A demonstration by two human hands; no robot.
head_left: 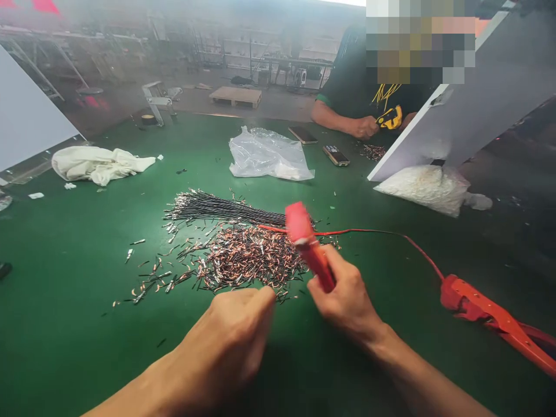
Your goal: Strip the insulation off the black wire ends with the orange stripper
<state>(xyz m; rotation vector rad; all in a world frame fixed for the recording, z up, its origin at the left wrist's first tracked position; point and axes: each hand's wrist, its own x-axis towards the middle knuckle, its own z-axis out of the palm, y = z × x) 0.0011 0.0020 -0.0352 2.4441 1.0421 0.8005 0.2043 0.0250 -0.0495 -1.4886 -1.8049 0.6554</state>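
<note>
Left hand (pixel 241 324), mine: one, curled closed, at the near edge of the pile; whether anything is pinched inside, I cannot tell.
Right hand (pixel 347 289), mine: one, wrapped round a red tool (pixel 320 263), its blurred head tilted up and away from me, in front of the bundle's right end.
Black wires (pixel 234 207): one bundle, lying lengthwise on the green table (pixel 65 249), beyond the pile.
Short wire pieces (pixel 247 255): one heap, copper and black, between bundle and hands, strays to the left.
Red strip (pixel 360 231): one, running rightward to an orange-red tool (pixel 486 307).
Step, in my judgement: handwork with the raised tool. Any next move calls for a steady grip and fingers kept off its head.
</note>
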